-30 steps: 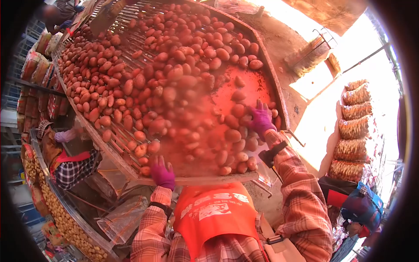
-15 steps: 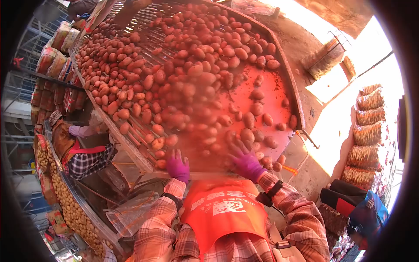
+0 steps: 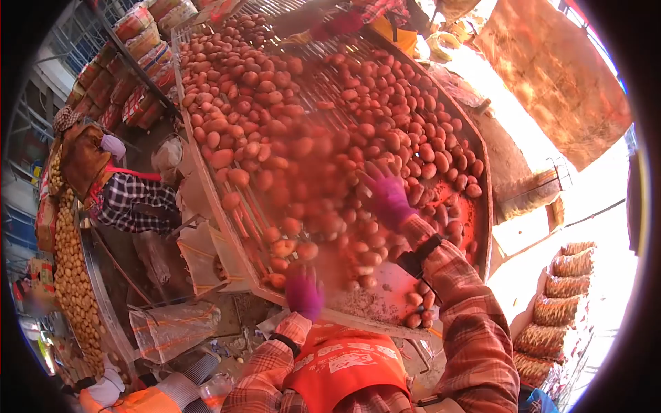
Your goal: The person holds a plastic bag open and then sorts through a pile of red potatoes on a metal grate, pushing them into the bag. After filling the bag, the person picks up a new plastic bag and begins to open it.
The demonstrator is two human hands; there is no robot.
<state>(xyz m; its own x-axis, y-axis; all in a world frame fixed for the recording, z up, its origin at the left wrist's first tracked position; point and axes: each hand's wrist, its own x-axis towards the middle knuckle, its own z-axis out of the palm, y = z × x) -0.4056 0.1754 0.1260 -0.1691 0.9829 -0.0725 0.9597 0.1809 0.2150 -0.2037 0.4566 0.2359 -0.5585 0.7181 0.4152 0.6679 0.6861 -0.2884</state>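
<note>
The right hand (image 3: 387, 196) is being held with fingers spread over the red potatoes (image 3: 365, 129); the left hand (image 3: 304, 296) is being held with fingers extended near the surface (image 3: 368, 303)'s close edge. Nothing is being visibly pinched; whether potatoes are being pressed cannot be told. The potatoes are being carried in loose heaps across the partly slatted surface. Each is being judged firm, fairly light, dusty rather than slick, easily rolled and liable to bruise. Groups are being judged best gathered behind a flat palm, single potatoes around their middles.
</note>
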